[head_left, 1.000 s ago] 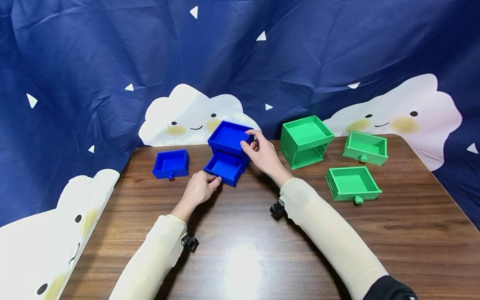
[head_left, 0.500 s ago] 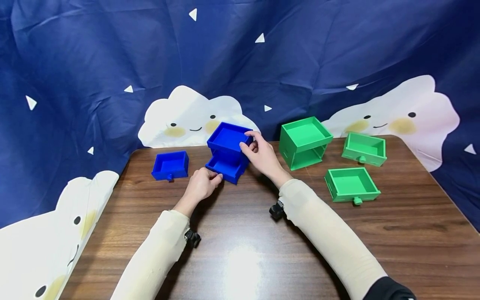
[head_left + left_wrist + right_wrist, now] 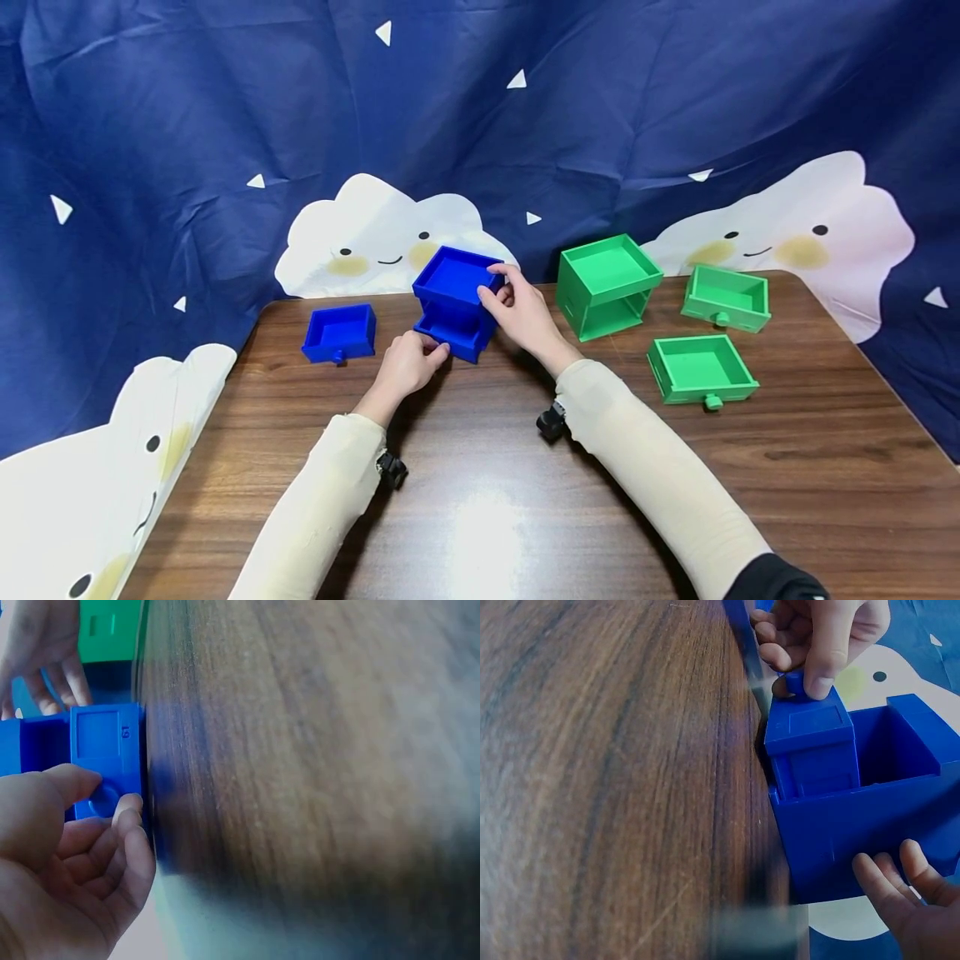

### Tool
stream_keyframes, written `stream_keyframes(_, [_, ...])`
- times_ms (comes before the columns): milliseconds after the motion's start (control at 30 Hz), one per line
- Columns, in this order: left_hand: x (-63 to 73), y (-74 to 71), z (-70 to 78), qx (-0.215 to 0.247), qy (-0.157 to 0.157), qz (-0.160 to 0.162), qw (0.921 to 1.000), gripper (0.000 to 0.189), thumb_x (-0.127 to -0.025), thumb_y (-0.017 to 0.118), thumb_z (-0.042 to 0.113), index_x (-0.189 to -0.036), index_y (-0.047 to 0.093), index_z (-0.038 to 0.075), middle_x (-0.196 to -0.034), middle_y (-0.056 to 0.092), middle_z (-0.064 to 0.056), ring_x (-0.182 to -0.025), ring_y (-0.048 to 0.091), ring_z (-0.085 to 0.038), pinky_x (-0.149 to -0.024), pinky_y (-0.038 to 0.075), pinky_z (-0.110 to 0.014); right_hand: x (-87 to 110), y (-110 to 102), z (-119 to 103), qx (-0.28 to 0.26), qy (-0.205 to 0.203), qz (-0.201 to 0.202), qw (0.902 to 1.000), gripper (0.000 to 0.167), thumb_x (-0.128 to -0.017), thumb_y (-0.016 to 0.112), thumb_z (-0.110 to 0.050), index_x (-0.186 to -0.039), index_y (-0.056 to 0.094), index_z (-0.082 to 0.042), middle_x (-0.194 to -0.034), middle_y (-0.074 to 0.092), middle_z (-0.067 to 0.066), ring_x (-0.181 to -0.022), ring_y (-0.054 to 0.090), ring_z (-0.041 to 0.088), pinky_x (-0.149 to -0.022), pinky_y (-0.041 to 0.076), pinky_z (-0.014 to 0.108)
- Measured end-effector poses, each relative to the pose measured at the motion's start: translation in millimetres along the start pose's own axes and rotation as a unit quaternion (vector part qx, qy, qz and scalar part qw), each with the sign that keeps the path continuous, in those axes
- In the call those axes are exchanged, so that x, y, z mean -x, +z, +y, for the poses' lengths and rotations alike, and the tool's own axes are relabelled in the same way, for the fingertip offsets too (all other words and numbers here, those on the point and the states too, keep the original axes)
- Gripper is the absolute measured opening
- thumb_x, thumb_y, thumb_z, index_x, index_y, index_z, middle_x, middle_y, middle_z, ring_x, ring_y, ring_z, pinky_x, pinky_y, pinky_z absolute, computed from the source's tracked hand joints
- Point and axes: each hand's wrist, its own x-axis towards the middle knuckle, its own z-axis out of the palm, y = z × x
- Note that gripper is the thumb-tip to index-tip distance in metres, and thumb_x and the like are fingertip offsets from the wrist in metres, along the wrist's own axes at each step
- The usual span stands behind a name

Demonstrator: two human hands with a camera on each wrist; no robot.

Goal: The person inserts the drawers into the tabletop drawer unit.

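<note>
In the head view a blue cabinet with a shallow tray top stands at the back of the table. A blue drawer sits partly inside its lower slot, and the upper slot is open. My left hand pinches the drawer's round knob between thumb and fingers. At the cabinet's right side, my right hand holds the wall, thumb and forefinger over the top rim. The right wrist view has several of its fingertips against the outer side. A second blue drawer lies to the left.
Right of the blue cabinet stands a green cabinet with an open front. Two green drawers lie beyond it on the wooden table. Dark blue cloth with clouds hangs behind the table's back edge.
My left hand has moved up and slightly right, and the blue drawer has slid deeper into the lower slot. The right hand still holds the cabinet's side.
</note>
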Motion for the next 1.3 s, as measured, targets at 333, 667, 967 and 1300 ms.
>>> stream_keyframes(333, [-15.8, 11.7, -4.9, -0.018, 0.003, -0.001, 0.9998, 0.033, -0.100, 0.069, 0.048, -0.094, 0.086, 0.019, -0.089, 0.080, -0.001, -0.087, 0.074, -0.027, -0.080, 0.058, -0.046, 2.1, 0, -1, -0.004, 0.006, -0.004, 1.0000, 0.046, -0.106, 0.068, -0.032, -0.146, 0.058, -0.010, -0.090, 0.062, 0.008, -0.084, 0.059, 0.023, -0.079, 0.046, 0.031])
stream_keyframes(667, [-27.4, 16.7, -5.3, -0.029, -0.003, 0.009, 0.9995, 0.034, -0.099, 0.067, 0.050, -0.089, 0.082, 0.022, -0.087, 0.078, 0.001, -0.086, 0.072, -0.027, -0.081, 0.058, -0.046, 0.1, 0, -3, -0.003, 0.002, -0.002, 1.0000, 0.046, -0.106, 0.068, -0.032, -0.145, 0.058, -0.010, -0.089, 0.062, 0.007, -0.084, 0.059, 0.024, -0.080, 0.046, 0.031])
stream_keyframes(967, [-34.6, 17.7, -1.2, -0.020, -0.017, 0.005, 0.9996, 0.035, -0.100, 0.065, 0.052, -0.086, 0.079, 0.022, -0.084, 0.076, 0.002, -0.080, 0.070, -0.026, -0.074, 0.056, -0.044, -0.4, 0, -3, -0.003, 0.003, -0.001, 1.0000, 0.046, -0.106, 0.068, -0.032, -0.145, 0.058, -0.010, -0.089, 0.061, 0.007, -0.085, 0.060, 0.024, -0.080, 0.046, 0.031])
stream_keyframes(1300, [-40.3, 21.7, -1.7, -0.018, -0.020, 0.000, 0.9996, 0.034, -0.100, 0.066, 0.049, -0.089, 0.078, 0.020, -0.083, 0.075, 0.001, -0.079, 0.069, -0.026, -0.074, 0.056, -0.043, -0.7, 0, -1, 0.003, 0.005, -0.001, 1.0000, 0.046, -0.106, 0.068, -0.032, -0.145, 0.058, -0.011, -0.090, 0.062, 0.007, -0.086, 0.061, 0.024, -0.081, 0.047, 0.031])
